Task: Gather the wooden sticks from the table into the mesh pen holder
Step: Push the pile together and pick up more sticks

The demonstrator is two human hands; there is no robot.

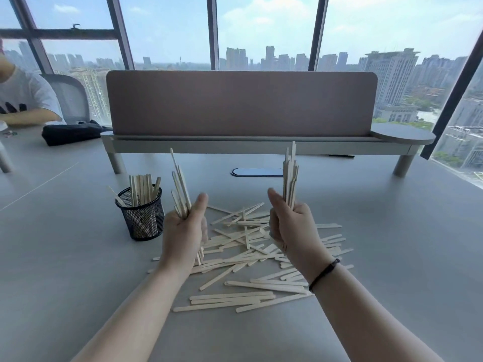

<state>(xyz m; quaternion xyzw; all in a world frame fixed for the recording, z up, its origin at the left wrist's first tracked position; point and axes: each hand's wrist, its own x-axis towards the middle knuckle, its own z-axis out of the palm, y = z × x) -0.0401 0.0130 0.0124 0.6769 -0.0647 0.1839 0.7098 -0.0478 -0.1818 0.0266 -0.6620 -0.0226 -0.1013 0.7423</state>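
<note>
A black mesh pen holder (142,220) stands on the grey table at the left, with several pale wooden sticks upright in it. My left hand (184,231) is shut on a bundle of sticks (180,186) that fans upward, just right of the holder. My right hand (290,226) grips a second upright bundle of sticks (290,176). Both hands hover above a scattered pile of loose sticks (248,259) lying flat on the table between and below my wrists.
A pink desk divider (240,103) on a raised shelf crosses the back of the table (392,257). A cable slot (257,172) lies under it. At the far left lies a black bag (70,133), and a person in a white shirt (23,97) sits there.
</note>
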